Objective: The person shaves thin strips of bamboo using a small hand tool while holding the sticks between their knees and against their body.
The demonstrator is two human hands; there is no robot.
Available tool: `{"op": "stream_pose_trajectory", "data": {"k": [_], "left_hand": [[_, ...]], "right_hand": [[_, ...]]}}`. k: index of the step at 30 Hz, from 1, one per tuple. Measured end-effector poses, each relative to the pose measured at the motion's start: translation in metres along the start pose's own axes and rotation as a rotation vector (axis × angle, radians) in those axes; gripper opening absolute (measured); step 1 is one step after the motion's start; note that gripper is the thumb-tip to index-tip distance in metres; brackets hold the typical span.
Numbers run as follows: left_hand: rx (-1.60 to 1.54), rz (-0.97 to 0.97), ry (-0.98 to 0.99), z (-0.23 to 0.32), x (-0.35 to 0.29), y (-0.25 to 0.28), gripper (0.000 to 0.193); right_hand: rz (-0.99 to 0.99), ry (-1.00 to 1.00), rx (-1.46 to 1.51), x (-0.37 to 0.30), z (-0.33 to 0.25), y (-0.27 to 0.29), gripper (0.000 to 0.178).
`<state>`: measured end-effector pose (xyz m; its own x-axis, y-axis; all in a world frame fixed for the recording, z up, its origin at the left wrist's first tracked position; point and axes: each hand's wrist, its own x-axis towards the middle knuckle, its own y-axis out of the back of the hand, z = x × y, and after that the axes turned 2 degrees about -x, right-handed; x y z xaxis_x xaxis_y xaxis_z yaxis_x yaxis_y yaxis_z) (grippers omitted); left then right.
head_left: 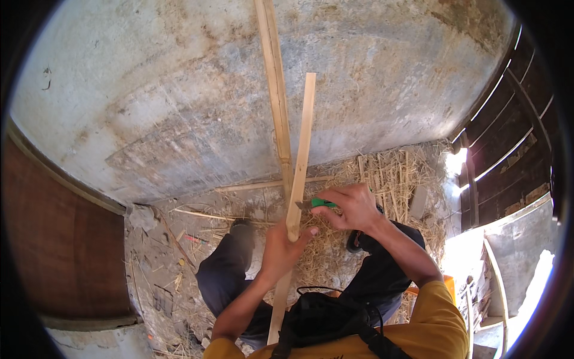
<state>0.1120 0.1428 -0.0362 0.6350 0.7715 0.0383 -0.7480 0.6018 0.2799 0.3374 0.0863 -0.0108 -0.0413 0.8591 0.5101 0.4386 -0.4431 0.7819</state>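
Note:
My left hand [281, 251] is closed around the lower part of a pale wooden strip [304, 131], its thumb reaching out to the right. The strip points up and away, tilted slightly right. In my right hand [350, 206] is a green-handled utility knife [323, 203], gripped between thumb and fingers. Its blade touches or nearly touches the strip's right edge, just above my left hand. A longer wooden pole [275, 90] runs behind the strip, up along the wall. Below my left hand a pale length of wood [279, 308] continues between my legs; which piece it belongs to I cannot tell.
A stained plaster wall [197, 107] stands ahead. Straw and wood shavings [326, 257] litter the floor around my feet, with a thin stick [272, 184] along the wall's base. A brown wooden panel [66, 239] is at the left, dark slatted boards [508, 125] at the right.

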Motion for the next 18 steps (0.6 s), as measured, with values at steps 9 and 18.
{"op": "stream_pose_trajectory", "data": {"k": [9,18], "left_hand": [[0.082,-0.025,0.075,0.011,-0.014,-0.007,0.035],[0.099,-0.112,0.086,-0.006,-0.027,-0.015,0.035]], "right_hand": [[0.156,-0.086,-0.017,0.015,0.033,0.012,0.025],[0.222,-0.374,-0.036,0.034,0.07,0.031,0.029]]}}
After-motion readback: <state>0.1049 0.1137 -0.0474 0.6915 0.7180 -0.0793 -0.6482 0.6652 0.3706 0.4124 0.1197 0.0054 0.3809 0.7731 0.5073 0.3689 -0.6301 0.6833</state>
